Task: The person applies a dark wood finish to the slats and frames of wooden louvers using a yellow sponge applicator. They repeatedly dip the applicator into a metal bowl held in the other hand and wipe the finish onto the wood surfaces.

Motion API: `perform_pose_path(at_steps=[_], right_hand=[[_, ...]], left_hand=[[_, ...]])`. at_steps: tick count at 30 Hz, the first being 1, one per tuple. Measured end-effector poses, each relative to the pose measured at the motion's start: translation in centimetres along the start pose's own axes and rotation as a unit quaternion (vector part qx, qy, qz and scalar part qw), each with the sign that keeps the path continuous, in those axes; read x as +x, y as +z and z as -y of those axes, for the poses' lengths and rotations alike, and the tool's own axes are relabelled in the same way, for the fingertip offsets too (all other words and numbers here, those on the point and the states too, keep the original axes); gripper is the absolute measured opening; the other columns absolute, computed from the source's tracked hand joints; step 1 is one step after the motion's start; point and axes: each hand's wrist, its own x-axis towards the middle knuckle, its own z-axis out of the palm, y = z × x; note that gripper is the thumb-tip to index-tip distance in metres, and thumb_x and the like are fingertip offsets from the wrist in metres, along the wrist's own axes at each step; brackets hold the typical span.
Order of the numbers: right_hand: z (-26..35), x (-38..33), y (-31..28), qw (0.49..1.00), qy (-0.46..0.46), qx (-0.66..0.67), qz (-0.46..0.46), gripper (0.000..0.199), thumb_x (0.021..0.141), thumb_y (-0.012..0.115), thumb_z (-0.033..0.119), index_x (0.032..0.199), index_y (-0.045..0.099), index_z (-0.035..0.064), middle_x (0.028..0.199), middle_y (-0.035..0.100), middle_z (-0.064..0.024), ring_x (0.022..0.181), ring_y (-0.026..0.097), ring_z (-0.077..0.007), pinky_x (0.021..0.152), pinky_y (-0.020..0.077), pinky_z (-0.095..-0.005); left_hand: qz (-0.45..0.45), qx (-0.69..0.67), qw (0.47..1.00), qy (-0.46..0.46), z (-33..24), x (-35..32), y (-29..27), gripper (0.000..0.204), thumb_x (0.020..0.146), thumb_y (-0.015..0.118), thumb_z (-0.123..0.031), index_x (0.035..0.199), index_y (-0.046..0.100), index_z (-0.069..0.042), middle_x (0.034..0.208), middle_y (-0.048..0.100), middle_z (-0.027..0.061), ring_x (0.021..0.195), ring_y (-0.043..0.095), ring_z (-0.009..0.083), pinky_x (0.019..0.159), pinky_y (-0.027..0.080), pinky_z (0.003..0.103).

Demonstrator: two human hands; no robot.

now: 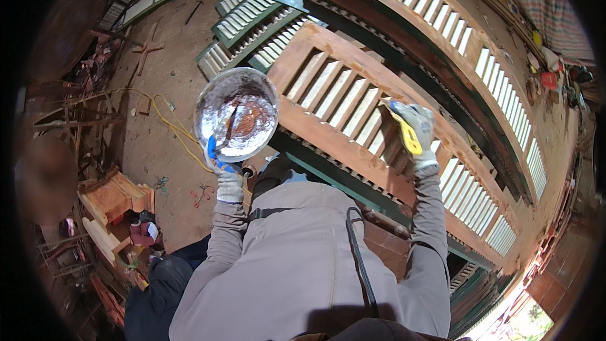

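The gloved left hand [228,180] grips the rim of a metal bowl [236,113] of reddish-brown paste, held above the floor. The gloved right hand [416,131] is closed on what looks like a yellow-handled scraper [404,127], pressed against the wooden shutter [353,120].

Stacked shutters [353,113] right; bare floor [158,145] left

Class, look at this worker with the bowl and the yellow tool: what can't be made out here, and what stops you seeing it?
Head view:
- Left hand: its grip on the bowl is hidden under the bowl.
- Yellow tool: its working end is hidden by the right hand.
- Shutter: near edge hidden by the person's body.
- Far clutter: too small, bent by fisheye.
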Motion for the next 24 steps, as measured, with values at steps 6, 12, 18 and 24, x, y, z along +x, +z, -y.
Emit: perform_pose_path(at_steps=[6, 12, 18, 24], right_hand=[[3.5, -4.7, -2.8, 0.981, 0.124, 0.069, -0.135, 0.034, 0.099, 0.055, 0.019, 0.127, 0.063, 0.0023, 0.126, 0.066, -0.0146, 0.117, 0.06, -0.0318, 0.1, 0.0445, -0.0414], [8.4, -11.3, -3.3, 0.846, 0.376, 0.329, -0.188, 0.047, 0.105, 0.05, 0.027, 0.143, 0.049, -0.0001, 0.145, 0.053, -0.0109, 0.129, 0.052, -0.0232, 0.107, 0.0411, -0.0375], [11.5, -12.2, -3.5, 0.764, 0.412, 0.466, -0.17, 0.05, 0.104, 0.051, 0.031, 0.145, 0.048, 0.0021, 0.145, 0.053, -0.0106, 0.123, 0.055, -0.0198, 0.098, 0.0458, -0.034], [17.0, -4.7, -0.9, 0.781, 0.351, 0.507, -0.102, 0.053, 0.104, 0.053, 0.036, 0.146, 0.047, 0.0043, 0.145, 0.052, -0.0103, 0.116, 0.058, -0.0163, 0.09, 0.0505, -0.0305]], left_hand=[[-0.031, -0.006, 0.999, 0.041, -3.2, 1.2, -0.4, 0.062, 0.09, 0.056, -0.04, 0.142, 0.047, -0.008, 0.14, 0.053, 0.0182, 0.12, 0.059, 0.0372, 0.095, 0.054, 0.057], [-0.02, 0.011, 0.998, 0.065, -6.9, 4.4, -1.0, 0.068, 0.088, 0.056, -0.046, 0.143, 0.046, -0.007, 0.139, 0.054, 0.0194, 0.117, 0.061, 0.0386, 0.097, 0.054, 0.053], [0.005, -0.018, 0.999, 0.032, -6.8, 7.8, 3.3, 0.064, 0.089, 0.056, -0.044, 0.141, 0.048, -0.009, 0.137, 0.056, 0.0194, 0.116, 0.061, 0.0386, 0.093, 0.055, 0.058], [0.045, -0.05, 0.997, -0.038, -5.8, 11.1, 2.7, 0.064, 0.088, 0.056, -0.046, 0.141, 0.049, -0.01, 0.138, 0.056, 0.0186, 0.117, 0.061, 0.0389, 0.094, 0.054, 0.058]])
